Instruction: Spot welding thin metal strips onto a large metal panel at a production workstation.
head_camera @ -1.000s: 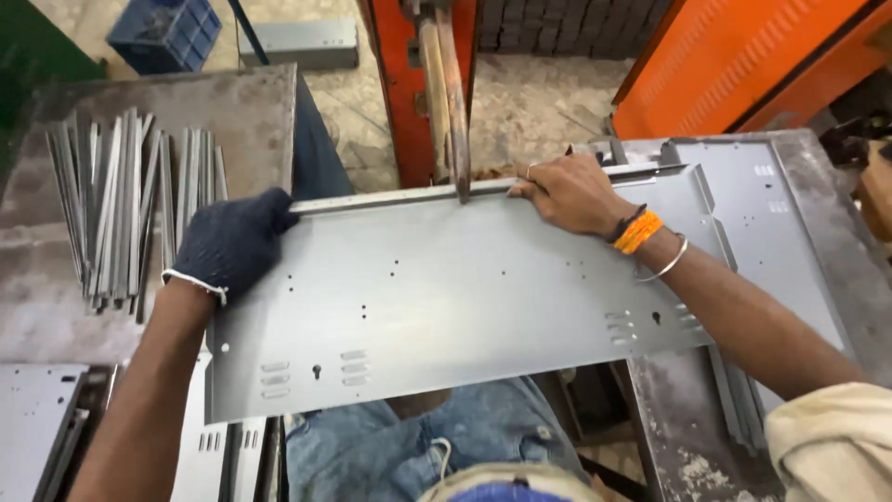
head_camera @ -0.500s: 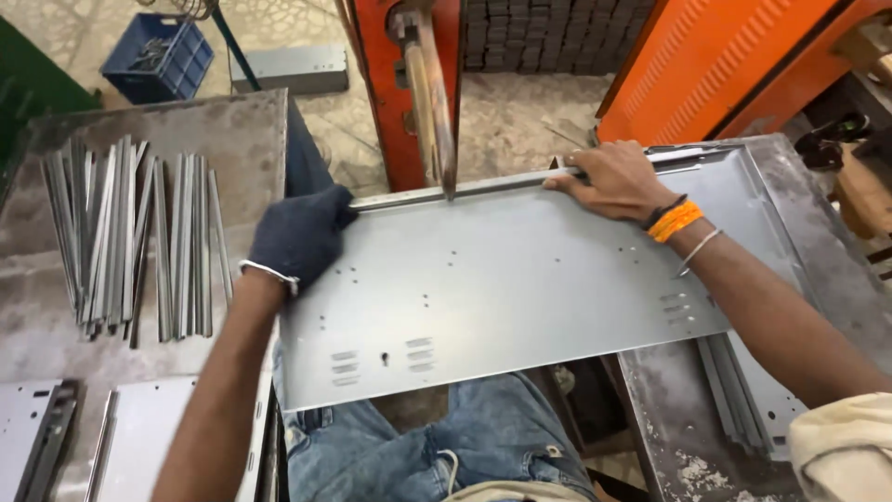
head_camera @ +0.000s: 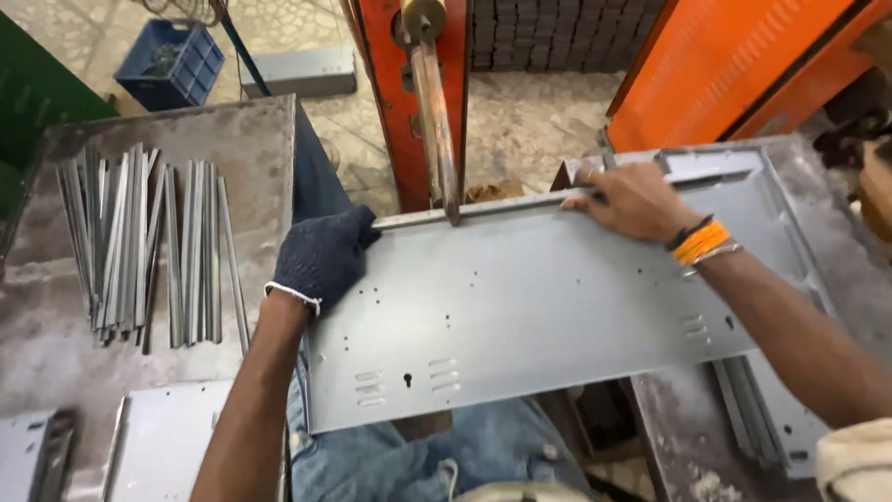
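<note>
Grey sheet-metal panel [head_camera: 539, 307], flat, punched with holes and slots.

Single head view — looks steeply down, close over lap.

Speckled stone floor [head_camera: 530, 121], blue crate [head_camera: 172, 63] top left, dark brick stack [head_camera: 548, 33] at back, orange machine housing [head_camera: 743, 65] rt, worn grey worktable [head_camera: 46, 325].

The panel [head_camera: 557, 307] is smooth grey sheet metal with a dull satin sheen. The left hand [head_camera: 323, 257] wears a dark knitted cloth glove; the right hand [head_camera: 632, 200] is bare. The strips [head_camera: 149, 246] are bright bare metal on a stained, rough table [head_camera: 56, 353]. The crate [head_camera: 172, 63] is blue plastic.
</note>
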